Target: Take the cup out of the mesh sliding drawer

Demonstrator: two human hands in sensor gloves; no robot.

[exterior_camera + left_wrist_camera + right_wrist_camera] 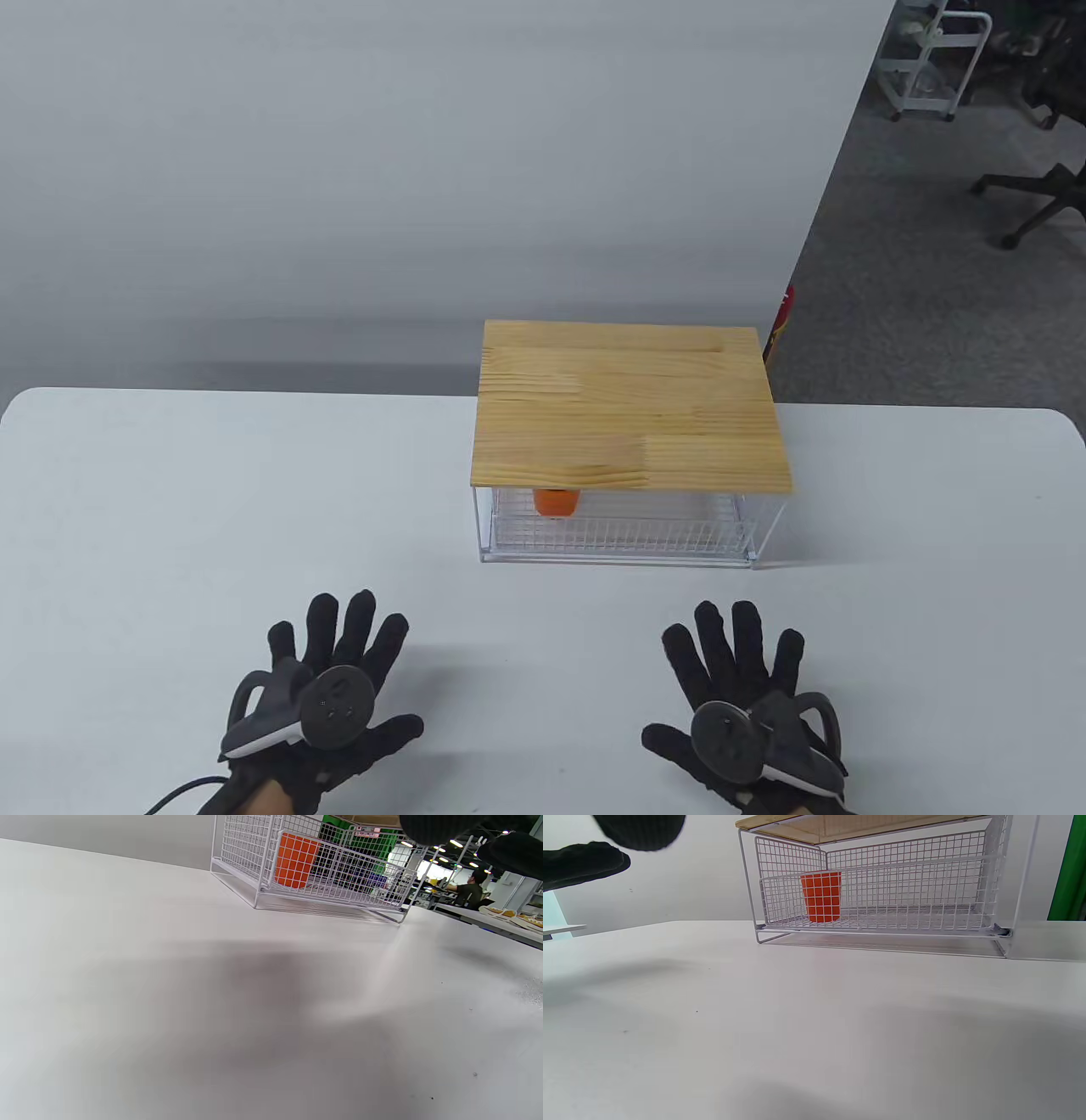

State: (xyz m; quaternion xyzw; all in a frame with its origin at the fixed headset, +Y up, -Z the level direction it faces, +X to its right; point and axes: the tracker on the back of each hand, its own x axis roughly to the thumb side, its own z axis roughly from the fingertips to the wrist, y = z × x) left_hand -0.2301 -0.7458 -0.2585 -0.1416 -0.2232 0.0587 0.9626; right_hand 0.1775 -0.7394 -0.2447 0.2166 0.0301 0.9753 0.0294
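Note:
An orange cup point(556, 501) stands upright in the left part of the white mesh drawer point(624, 531), which sits pushed in under a wooden top point(629, 406). The cup also shows behind the mesh in the left wrist view point(295, 860) and the right wrist view point(821, 896). My left hand point(327, 679) lies flat on the table with fingers spread, empty, well in front of the drawer and to its left. My right hand point(747, 692) lies flat with fingers spread, empty, in front of the drawer's right end.
The white table point(170, 526) runs wide to both sides of the drawer unit. The table's far edge lies just behind the unit. A grey wall stands behind it, and office chairs stand on the floor at the far right.

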